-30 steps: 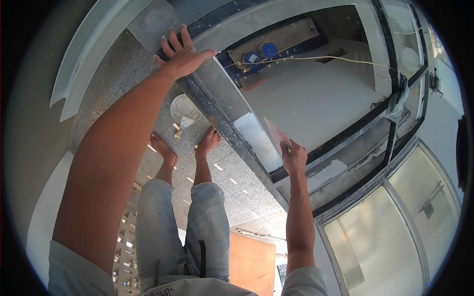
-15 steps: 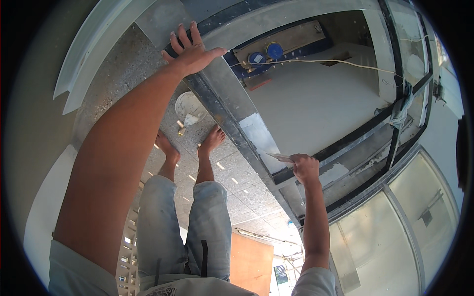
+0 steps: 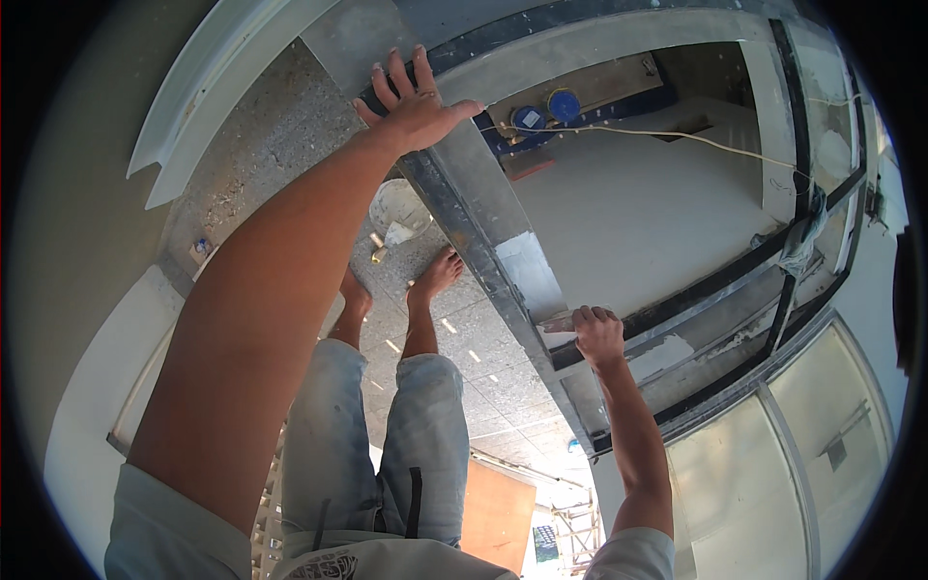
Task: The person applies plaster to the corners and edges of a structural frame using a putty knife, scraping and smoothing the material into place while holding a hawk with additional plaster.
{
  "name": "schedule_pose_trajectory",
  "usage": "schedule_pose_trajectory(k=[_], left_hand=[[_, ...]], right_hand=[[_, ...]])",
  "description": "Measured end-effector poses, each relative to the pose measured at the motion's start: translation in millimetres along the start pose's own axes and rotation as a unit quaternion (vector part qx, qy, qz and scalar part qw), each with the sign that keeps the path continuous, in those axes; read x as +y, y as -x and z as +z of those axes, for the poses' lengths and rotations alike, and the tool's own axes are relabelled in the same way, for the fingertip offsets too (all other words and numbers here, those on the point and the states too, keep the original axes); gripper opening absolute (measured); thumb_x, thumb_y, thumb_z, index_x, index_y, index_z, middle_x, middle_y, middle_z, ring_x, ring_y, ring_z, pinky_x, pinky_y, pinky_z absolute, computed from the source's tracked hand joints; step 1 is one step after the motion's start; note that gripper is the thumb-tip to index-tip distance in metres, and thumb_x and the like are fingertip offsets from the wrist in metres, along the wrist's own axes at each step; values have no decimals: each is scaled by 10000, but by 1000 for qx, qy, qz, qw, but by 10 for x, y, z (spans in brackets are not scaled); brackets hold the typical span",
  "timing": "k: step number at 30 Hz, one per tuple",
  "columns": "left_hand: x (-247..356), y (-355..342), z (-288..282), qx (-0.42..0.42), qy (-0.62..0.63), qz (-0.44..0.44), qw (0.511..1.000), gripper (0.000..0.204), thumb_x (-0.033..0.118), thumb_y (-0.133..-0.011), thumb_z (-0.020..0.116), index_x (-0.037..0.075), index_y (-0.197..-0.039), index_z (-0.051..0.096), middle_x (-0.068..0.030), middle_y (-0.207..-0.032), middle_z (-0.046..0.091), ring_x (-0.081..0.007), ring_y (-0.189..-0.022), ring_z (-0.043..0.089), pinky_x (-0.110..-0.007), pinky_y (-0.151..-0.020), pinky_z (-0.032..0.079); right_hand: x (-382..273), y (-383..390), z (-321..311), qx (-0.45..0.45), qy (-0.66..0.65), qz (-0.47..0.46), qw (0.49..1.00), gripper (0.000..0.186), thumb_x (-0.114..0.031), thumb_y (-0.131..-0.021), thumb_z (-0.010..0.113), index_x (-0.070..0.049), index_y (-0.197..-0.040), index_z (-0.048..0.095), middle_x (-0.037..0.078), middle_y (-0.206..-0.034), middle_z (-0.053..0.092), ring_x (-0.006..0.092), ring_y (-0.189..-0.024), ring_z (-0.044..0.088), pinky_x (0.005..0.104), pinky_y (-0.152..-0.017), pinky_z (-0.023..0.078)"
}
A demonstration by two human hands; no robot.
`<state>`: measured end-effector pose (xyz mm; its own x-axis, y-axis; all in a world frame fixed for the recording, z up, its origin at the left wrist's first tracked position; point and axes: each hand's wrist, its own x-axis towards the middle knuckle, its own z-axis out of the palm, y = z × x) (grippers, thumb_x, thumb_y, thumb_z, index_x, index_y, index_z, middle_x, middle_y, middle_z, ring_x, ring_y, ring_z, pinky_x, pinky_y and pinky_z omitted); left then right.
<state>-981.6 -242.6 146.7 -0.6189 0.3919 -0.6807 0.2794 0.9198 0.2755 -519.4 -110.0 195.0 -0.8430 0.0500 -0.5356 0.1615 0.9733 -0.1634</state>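
Two bare hands are at work on a long grey rendered wall ledge (image 3: 483,208) that runs from the upper left toward the lower right. The left hand (image 3: 411,101) lies spread and flat on the far upper end of the ledge, fingers splayed over its top edge, gripping nothing, bracing by the look of it. The right hand (image 3: 597,333) is closed around the handle of a small flat-bladed plastering trowel (image 3: 559,324), whose pale blade rests on the ledge face at the lower end of a lighter, freshly smoothed patch of plaster (image 3: 527,275).

As a judgement: the patch beside the blade looks filled and levelled, while the darker grey stretch of ledge between it and the left hand appears untreated, so the smoothing seems partly done, with the greater length left. Below the right hand, toward the lower end of the ledge, the surface is rough and blotchy; whether that part is finished cannot be told.

Beyond the ledge lies a white flat roof surface (image 3: 638,222), with two blue round fittings (image 3: 546,108) at its far edge and a thin cord (image 3: 677,135) stretched across. Down at the near side, the person's bare feet stand on a speckled tiled floor (image 3: 454,338), with a white bucket (image 3: 398,208) near them.
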Motion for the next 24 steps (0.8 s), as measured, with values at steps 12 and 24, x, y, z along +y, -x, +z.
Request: schedule_pose_trajectory(k=[12,24], left_hand=[[-21,-2,-25,-1,34,-4,999,1348,977,-748,454,162,-1645,-137,-193,-1697,-183,-439,-1554,-188,-778,-1140,-11],[89,45,-89,-30,33,-29,999,1178,687,-899,601,156,-1637,-148,-198,-1692,-203,-447,-1544,-222,-773,-1137,-34]], right_hand=[[-311,-1149,-614,33,-29,62,997,62,-71,-745,676,-101,-797,661,49,-827,694,251,-811,727,425,-716,601],[-317,-1872,-1217,275,-459,390,750,244,-208,-930,735,-65,-1125,761,157,-960,775,257,-852,740,386,-740,545]])
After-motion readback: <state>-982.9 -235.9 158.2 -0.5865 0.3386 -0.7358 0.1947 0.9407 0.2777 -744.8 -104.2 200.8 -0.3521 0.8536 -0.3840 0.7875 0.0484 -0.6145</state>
